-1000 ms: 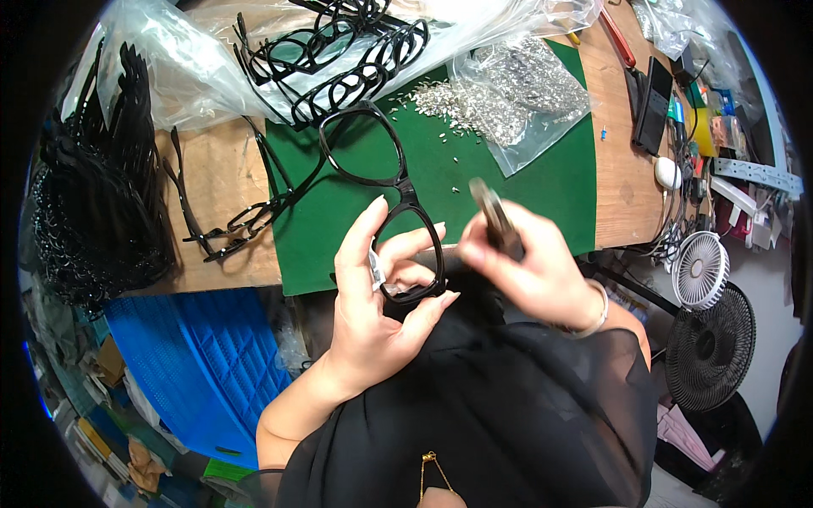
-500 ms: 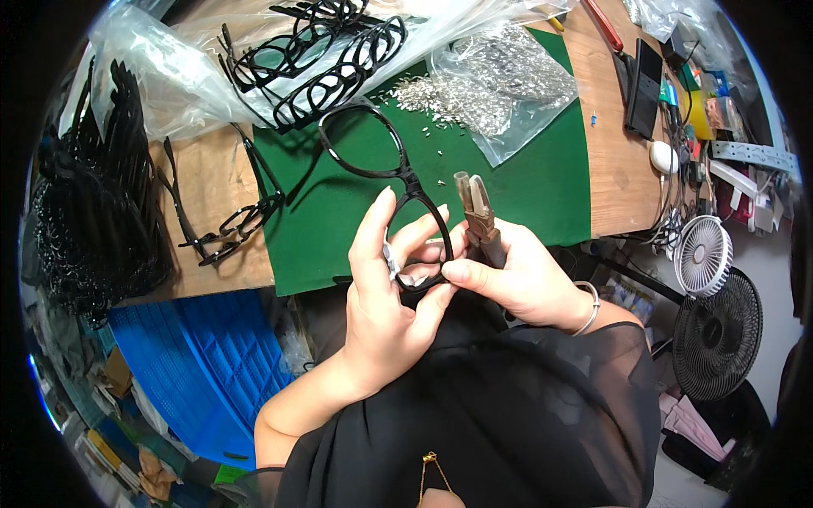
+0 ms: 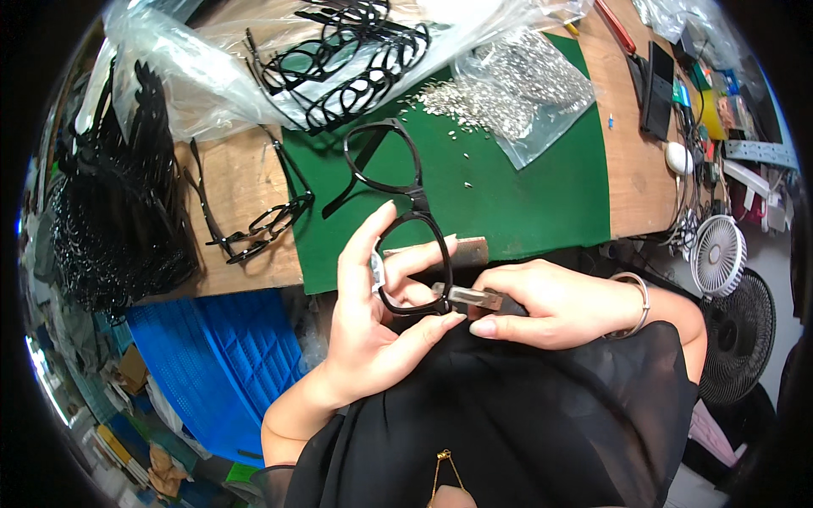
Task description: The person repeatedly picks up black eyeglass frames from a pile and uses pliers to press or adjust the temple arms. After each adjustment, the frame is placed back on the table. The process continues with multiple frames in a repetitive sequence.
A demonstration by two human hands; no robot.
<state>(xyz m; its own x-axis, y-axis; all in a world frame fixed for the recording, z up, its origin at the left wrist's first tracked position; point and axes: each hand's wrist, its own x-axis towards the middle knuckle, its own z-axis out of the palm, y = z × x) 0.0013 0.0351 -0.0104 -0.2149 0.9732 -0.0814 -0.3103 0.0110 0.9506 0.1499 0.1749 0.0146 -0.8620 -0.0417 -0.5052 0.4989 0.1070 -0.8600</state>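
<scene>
shining black, round-rimmed glasses frame [image 3: 419, 201] pinched in left grip [image 3: 369, 326]; right grip [image 3: 555, 306] clenched around pliers [image 3: 476, 296].

Pliers [image 3: 474, 296] partly hidden by right hand [image 3: 549, 305].

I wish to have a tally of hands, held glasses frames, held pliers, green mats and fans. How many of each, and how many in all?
Hands: 2 (left hand, right hand)
Held glasses frame: 1
Held pliers: 1
Green mat: 1
Fans: 2 (white fan, black fan)
Total: 7
</scene>
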